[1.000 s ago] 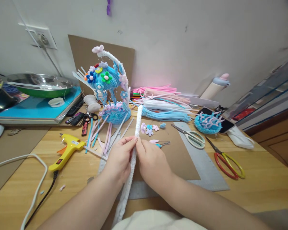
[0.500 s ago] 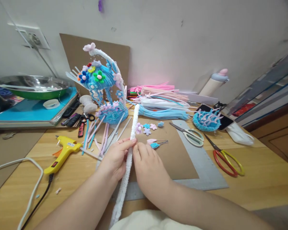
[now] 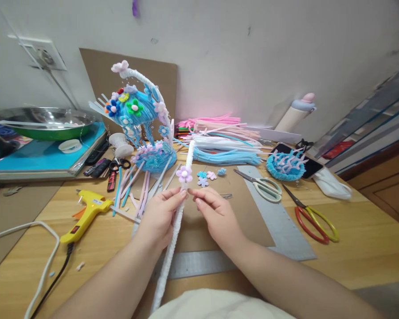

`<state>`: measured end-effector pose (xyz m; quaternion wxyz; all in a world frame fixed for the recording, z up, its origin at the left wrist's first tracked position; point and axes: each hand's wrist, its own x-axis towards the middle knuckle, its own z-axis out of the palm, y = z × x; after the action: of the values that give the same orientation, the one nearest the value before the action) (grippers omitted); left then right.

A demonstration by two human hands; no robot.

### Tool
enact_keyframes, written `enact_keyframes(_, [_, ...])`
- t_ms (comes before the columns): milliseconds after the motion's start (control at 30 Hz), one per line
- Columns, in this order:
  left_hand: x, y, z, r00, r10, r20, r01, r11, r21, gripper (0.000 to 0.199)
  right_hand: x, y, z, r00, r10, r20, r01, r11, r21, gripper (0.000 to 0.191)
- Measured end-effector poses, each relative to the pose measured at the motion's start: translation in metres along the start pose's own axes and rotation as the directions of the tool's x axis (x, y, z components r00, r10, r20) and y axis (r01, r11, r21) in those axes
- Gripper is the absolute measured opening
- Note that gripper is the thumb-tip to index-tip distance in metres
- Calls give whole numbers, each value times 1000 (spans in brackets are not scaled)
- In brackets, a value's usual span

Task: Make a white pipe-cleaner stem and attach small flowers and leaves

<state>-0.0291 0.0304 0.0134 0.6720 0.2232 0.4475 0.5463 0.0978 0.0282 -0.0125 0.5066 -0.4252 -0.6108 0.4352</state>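
Observation:
My left hand [image 3: 161,215] is closed around a long white fuzzy wrapped stem [image 3: 173,241], which slants from my lap up past the cardboard. A lilac flower with a white centre [image 3: 184,174] sits against the stem just above my left thumb. Close by on the right, my right hand [image 3: 219,217] has its thumb and forefinger curled near the stem below the flower; whatever thin thing they may pinch is too small to make out. Small blue, lilac and pink flowers [image 3: 202,182] lie on the brown cardboard [image 3: 246,221] beyond my right hand.
A yellow glue gun [image 3: 86,212] lies at left. Behind stands a blue flowered pipe-cleaner piece [image 3: 138,108]. Pipe-cleaner bundles [image 3: 226,156] lie along the wall. White-handled scissors [image 3: 267,188], red-and-yellow scissors [image 3: 310,217] and a round blue piece [image 3: 281,170] are at right.
The lilac flower has shifted from the stem's right side to its front, facing me. My right hand has drawn slightly right, off the stem, and now covers most of the pink and blue leaf pieces.

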Motion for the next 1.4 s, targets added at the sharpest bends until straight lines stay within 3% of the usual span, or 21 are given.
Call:
enact_keyframes(67, [-3, -3, 2, 999, 2, 46, -4, 999, 44, 12, 4, -1, -1, 990, 136, -34, -130, 981, 141, 25])
enact_keyframes(133, [-7, -6, 4, 995, 23, 99, -31, 996, 84, 12, 7, -2, -2, 979, 201, 19, -199, 946, 254, 26])
enact_keyframes(233, [-11, -9, 5, 992, 55, 115, -71, 987, 141, 14, 11, -3, -5, 977, 183, 111, -210, 915, 345, 22])
enact_keyframes(367, [-12, -9, 4, 994, 32, 105, -54, 977, 207, 17, 14, -3, -10, 981, 166, 101, -191, 913, 360, 22])
enact_keyframes(467, [-7, -4, 2, 979, -59, 194, -1, 956, 295, 22, 21, -4, -13, 980, 155, 123, -191, 904, 382, 25])
enact_keyframes(533, [-2, 1, 3, 964, -76, 253, -26, 925, 379, 27, 26, -5, -13, 971, 155, 181, -217, 887, 408, 28])
enact_keyframes(667, [1, 14, 9, 958, 92, 271, -234, 796, 558, 31, 36, -7, -16, 958, 133, 254, -234, 876, 422, 29])
enact_keyframes(733, [-4, 18, 11, 952, 134, 275, -283, 728, 625, 31, 38, -8, -22, 942, 136, 307, -260, 875, 409, 29])
enact_keyframes(900, [-28, 13, 8, 955, 74, 287, -276, 572, 773, 29, 40, -18, -52, 924, 209, 320, -357, 768, 532, 33])
enact_keyframes(1000, [-37, 5, 4, 942, 92, 324, -328, 467, 821, 28, 37, -29, -68, 913, 230, 336, -370, 811, 452, 34])
enact_keyframes(1100, [-39, 0, 1, 923, 118, 366, -380, 424, 822, 30, 32, -35, -73, 895, 292, 337, -403, 852, 333, 33])
enact_keyframes(1167, [-39, -2, 0, 926, 109, 362, -368, 477, 798, 29, 29, -34, -73, 900, 297, 319, -399, 856, 330, 32])
enact_keyframes(1233, [-39, -4, -1, 940, 50, 337, -296, 613, 733, 28, 28, -30, -70, 915, 254, 312, -366, 847, 385, 30])
enact_keyframes(1333, [-40, -10, -1, 938, -118, 327, -81, 841, 535, 31, 27, -18, -65, 931, 137, 339, -312, 782, 540, 25])
enact_keyframes(1400, [-42, -13, 1, 920, -210, 332, 62, 912, 406, 32, 28, -11, -63, 932, 94, 351, -306, 723, 620, 23])
